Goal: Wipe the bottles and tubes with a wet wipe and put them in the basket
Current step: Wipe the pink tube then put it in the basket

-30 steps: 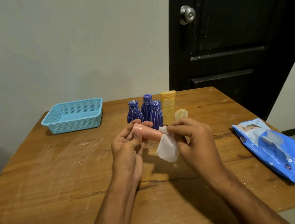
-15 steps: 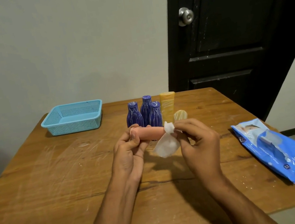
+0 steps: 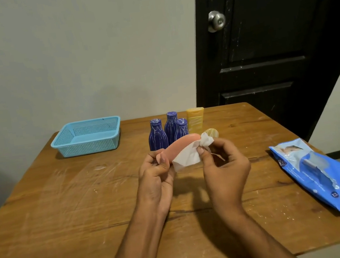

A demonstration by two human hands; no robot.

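Pink and smooth, a tube [image 3: 181, 145] is held above the middle of the wooden tabletop [image 3: 56, 210], tilted so that its far end rises toward the right. The left hand [image 3: 157, 174] grips its near, lower end, thumb and fingers [image 3: 163, 159] curled round it. The right hand [image 3: 222, 165] pinches a white wet wipe [image 3: 189, 155] between thumb and forefinger and presses it against the tube's upper end; the wipe bunches there and hangs in a loose fold under the tube's middle, while the other fingers of that hand are loosely curled and hold nothing more. Behind the hands, near the far edge of the tabletop, three dark blue bottles [image 3: 158, 135] with pale streaks stand upright and close together, and a yellow container [image 3: 195, 118] stands just beside them on the right. A small pale yellow round thing [image 3: 212, 132] shows just behind the bunched wipe; what it is cannot be told. Toward the far left corner sits a light blue perforated plastic basket [image 3: 89, 149], with nothing visible inside it. A blue pack of wet wipes [image 3: 324, 175] lies flat near the right edge, well apart from the hands. Beyond the tabletop stand a pale wall and a black door [image 3: 272, 38] with a round metal knob [image 3: 217, 21].
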